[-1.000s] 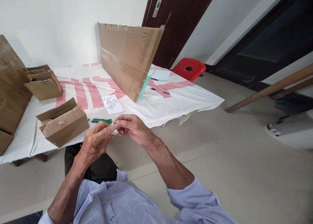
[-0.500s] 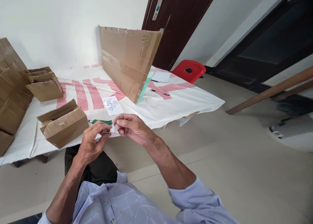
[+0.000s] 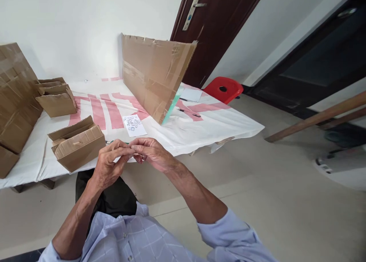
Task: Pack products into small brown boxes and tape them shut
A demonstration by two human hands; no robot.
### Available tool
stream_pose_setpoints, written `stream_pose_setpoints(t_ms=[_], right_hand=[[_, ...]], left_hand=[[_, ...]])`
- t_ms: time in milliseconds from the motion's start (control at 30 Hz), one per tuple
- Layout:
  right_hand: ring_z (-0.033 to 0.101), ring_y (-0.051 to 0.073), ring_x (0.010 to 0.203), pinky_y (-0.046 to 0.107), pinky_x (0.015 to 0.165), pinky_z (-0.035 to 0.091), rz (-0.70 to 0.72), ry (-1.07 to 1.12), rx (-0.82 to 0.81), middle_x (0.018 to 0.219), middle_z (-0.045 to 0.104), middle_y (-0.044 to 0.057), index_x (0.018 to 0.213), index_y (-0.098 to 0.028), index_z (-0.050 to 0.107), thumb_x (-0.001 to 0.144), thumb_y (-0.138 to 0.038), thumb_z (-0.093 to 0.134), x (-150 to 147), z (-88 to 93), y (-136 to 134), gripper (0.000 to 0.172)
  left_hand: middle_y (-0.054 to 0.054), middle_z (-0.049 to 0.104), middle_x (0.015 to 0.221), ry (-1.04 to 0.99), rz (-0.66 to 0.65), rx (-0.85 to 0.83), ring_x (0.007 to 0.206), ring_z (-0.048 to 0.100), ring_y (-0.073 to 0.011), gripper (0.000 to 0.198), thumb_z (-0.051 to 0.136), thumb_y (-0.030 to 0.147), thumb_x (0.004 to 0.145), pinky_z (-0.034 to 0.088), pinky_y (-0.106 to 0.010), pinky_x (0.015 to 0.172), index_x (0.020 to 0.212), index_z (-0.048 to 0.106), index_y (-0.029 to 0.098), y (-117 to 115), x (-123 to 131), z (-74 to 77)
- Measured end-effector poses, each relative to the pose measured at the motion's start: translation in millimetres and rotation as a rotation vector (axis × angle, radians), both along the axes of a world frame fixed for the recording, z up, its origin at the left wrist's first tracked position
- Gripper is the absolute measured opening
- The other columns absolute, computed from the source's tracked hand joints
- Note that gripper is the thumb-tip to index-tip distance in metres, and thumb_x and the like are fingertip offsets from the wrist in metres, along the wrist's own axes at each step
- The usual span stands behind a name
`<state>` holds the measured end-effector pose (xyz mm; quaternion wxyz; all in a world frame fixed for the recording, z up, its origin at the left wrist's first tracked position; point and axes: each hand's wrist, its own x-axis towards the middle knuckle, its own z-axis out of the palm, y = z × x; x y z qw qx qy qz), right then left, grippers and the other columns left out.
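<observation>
My left hand (image 3: 110, 165) and my right hand (image 3: 151, 153) meet fingertip to fingertip just in front of the low table's near edge. Both pinch something small and pale between thumb and fingers; I cannot make out what it is. A small open cardboard box (image 3: 78, 144) sits on the table just left of my left hand. A white card with printed marks (image 3: 134, 125) lies on the cloth just beyond my hands. The green-handled tool seen before is hidden behind my fingers.
A white cloth with pink stripes (image 3: 200, 125) covers the low table. A large cardboard sheet (image 3: 154, 77) stands upright on it, with pens (image 3: 187, 111) behind. More cardboard boxes (image 3: 57, 98) stack at the left. A red stool (image 3: 224, 88) and dark door stand beyond.
My hands have drawn closer together and risen slightly, fingertips now touching and covering the green-handled tool. The view has shifted a little down and right.
</observation>
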<state>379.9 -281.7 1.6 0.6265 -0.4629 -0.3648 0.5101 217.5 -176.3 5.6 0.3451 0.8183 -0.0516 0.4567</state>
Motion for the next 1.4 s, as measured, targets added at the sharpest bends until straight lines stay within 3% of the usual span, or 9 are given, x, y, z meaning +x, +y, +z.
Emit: stream_pose_setpoints(t_ms=[133, 333, 467, 667, 800, 933, 1133, 1267, 1400], right_hand=[[0.056, 0.011, 0.057, 0.026, 0.054, 0.042, -0.083, -0.018, -0.019, 0.065, 0.065, -0.002, 0.094, -0.018, 0.08, 0.072, -0.057, 0.092, -6, -10.8, 4, 0.047], [0.075, 0.02, 0.087, 0.033, 0.073, 0.06, -0.281, -0.152, 0.133, 0.111, 0.082, 0.008, 0.115, -0.023, 0.082, 0.076, -0.047, 0.09, -7, -16.8, 4, 0.047], [0.075, 0.02, 0.076, 0.039, 0.079, 0.065, -0.191, -0.154, 0.183, 0.087, 0.081, 0.005, 0.098, -0.021, 0.085, 0.081, -0.053, 0.088, -18, -20.3, 5, 0.036], [0.069, 0.018, 0.061, 0.037, 0.067, 0.064, -0.216, 0.047, 0.12, 0.068, 0.073, 0.002, 0.08, -0.02, 0.08, 0.074, -0.066, 0.09, -38, -32.6, 12, 0.047], [0.071, 0.019, 0.075, 0.035, 0.074, 0.063, -0.174, 0.123, 0.147, 0.074, 0.074, 0.003, 0.078, -0.02, 0.079, 0.08, -0.069, 0.087, -38, -33.7, 9, 0.049], [0.069, 0.017, 0.073, 0.031, 0.073, 0.062, -0.236, 0.09, 0.134, 0.074, 0.074, 0.002, 0.076, -0.02, 0.08, 0.075, -0.069, 0.091, -36, -37.6, 8, 0.05], [0.076, 0.021, 0.073, 0.044, 0.085, 0.068, -0.2, 0.026, 0.121, 0.083, 0.08, 0.004, 0.089, -0.02, 0.084, 0.072, -0.068, 0.092, -33, -43.7, 13, 0.051], [0.075, 0.02, 0.068, 0.039, 0.075, 0.066, -0.215, 0.139, 0.03, 0.077, 0.078, 0.004, 0.079, -0.019, 0.077, 0.06, -0.066, 0.099, -31, -49.7, 20, 0.056], [0.071, 0.018, 0.07, 0.035, 0.072, 0.063, -0.404, 0.133, 0.071, 0.08, 0.075, 0.0, 0.089, -0.023, 0.07, 0.058, -0.056, 0.102, -41, -52.3, 22, 0.056]], left_hand=[[-0.009, 0.076, 0.094, 0.083, 0.019, -0.304, 0.086, 0.073, -0.0186, 0.017, 0.082, 0.036, 0.096, 0.059, -0.027, 0.067, 0.088, 0.086, 0.022, 1, -2, 2.9], [-0.005, 0.074, 0.074, 0.222, 0.013, -0.659, 0.055, 0.059, -0.0107, 0.031, 0.087, 0.048, 0.087, 0.051, -0.024, 0.053, 0.08, 0.084, 0.017, 2, -5, 8.8], [-0.003, 0.073, 0.072, 0.139, 0.126, -0.544, 0.056, 0.06, -0.0113, 0.02, 0.08, 0.035, 0.092, 0.049, -0.024, 0.053, 0.084, 0.084, 0.017, 0, 1, 1.3], [-0.004, 0.07, 0.084, 0.055, 0.536, 0.277, 0.072, 0.063, -0.0125, 0.023, 0.057, 0.017, 0.106, 0.05, -0.022, 0.066, 0.104, 0.08, 0.02, -2, 7, -18.9], [-0.013, 0.073, 0.109, 0.193, 0.498, 0.517, 0.093, 0.069, -0.0213, 0.03, 0.047, 0.015, 0.11, 0.059, -0.031, 0.08, 0.128, 0.07, 0.016, -5, 0, -26.3], [-0.02, 0.071, 0.126, 0.277, 0.326, 0.355, 0.109, 0.072, -0.027, 0.033, 0.051, 0.021, 0.11, 0.064, -0.039, 0.091, 0.136, 0.068, 0.013, -6, -7, -25.7], [-0.008, 0.082, 0.104, 0.189, 0.18, -0.156, 0.092, 0.079, -0.0199, 0.019, 0.069, 0.02, 0.1, 0.064, -0.03, 0.079, 0.113, 0.083, 0.022, 6, -10, -19.8], [-0.006, 0.081, 0.089, 0.128, 0.3, -0.113, 0.081, 0.075, -0.0184, 0.016, 0.067, 0.014, 0.096, 0.062, -0.031, 0.077, 0.095, 0.081, 0.021, 1, -6, -22.4], [-0.005, 0.077, 0.083, 0.04, 0.304, -0.109, 0.079, 0.073, -0.0173, 0.019, 0.067, 0.015, 0.098, 0.06, -0.031, 0.077, 0.085, 0.079, 0.022, -1, -2, -25.6]])
